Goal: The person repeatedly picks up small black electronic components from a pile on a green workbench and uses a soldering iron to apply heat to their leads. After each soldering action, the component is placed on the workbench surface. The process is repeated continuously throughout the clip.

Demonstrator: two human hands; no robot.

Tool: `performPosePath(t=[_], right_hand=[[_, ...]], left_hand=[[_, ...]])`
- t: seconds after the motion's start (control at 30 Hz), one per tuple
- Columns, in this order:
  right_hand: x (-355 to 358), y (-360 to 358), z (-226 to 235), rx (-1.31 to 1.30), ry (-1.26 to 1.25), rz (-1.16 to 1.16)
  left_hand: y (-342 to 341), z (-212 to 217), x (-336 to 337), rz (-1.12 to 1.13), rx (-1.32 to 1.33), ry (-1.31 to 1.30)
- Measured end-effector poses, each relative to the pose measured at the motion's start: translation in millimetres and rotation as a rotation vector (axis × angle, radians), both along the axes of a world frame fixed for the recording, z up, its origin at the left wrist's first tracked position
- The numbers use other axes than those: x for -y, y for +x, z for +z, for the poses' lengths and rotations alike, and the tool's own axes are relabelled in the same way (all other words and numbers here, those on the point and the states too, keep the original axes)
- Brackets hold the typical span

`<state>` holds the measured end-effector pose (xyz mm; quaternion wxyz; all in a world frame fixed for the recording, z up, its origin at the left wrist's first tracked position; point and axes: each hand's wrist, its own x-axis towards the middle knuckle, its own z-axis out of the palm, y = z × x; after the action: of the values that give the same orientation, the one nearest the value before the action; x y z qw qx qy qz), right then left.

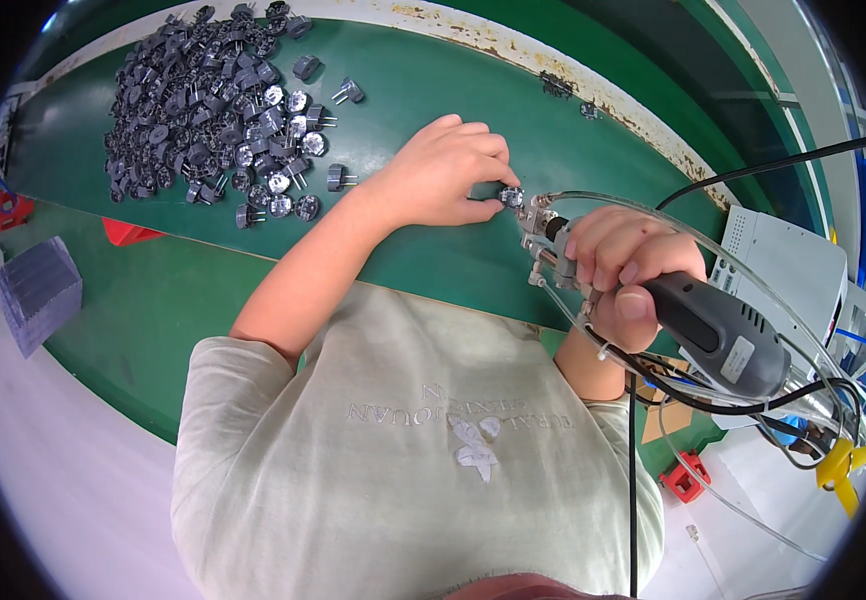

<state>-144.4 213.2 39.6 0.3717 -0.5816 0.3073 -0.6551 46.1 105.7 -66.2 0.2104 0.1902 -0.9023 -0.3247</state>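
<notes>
A: Head view. Where does the work stand?

B: The left hand [443,175] pinches a small round grey component [511,197] between thumb and fingers, held low over the green surface [433,90]. The right hand [625,275] is clenched around a grey power tool [723,335], whose metal tip [538,225] sits just beside the component, touching or nearly so; I cannot tell which.

A: So which step?

B: I judge it to be the working of a single piece: tool applied to the part while the other hand steadies it.

A: What does the next move call for?

B: A steady pinch and a fine, short motion of the tip. Clear tubing [653,215] and a black cable [753,170] loop off the tool, so the right wrist has to mind their drag.

A: Room to move?

B: Open green surface lies to the left of the hands. The pile of like components [213,110] is well apart, up and left. The worn far edge [553,70] runs close behind the hands, and a pale grey box [783,265] crowds the right side.
</notes>
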Motion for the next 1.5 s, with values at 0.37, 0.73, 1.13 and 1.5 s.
performPosePath(t=[0.37, 0.73, 1.13, 1.5], right_hand=[[11.0, 6.9, -3.1, -0.099, -0.033, 0.035], [-7.6, -9.3, 19.2, 0.152, -0.101, -0.008], [-21.8, -41.6, 4.0, 0.159, -0.085, -0.066], [-24.4, -54.7, 16.7, 0.136, -0.076, -0.137]], left_hand=[[0.4, -1.2, 0.8, -0.019, -0.008, -0.005], [-4.0, 10.4, 4.9, -0.057, 0.082, 0.019], [-57.5, 20.6, 77.0, 0.41, 0.024, -0.235], [-48.6, 6.3, -11.3, -0.241, 0.003, 0.088]])
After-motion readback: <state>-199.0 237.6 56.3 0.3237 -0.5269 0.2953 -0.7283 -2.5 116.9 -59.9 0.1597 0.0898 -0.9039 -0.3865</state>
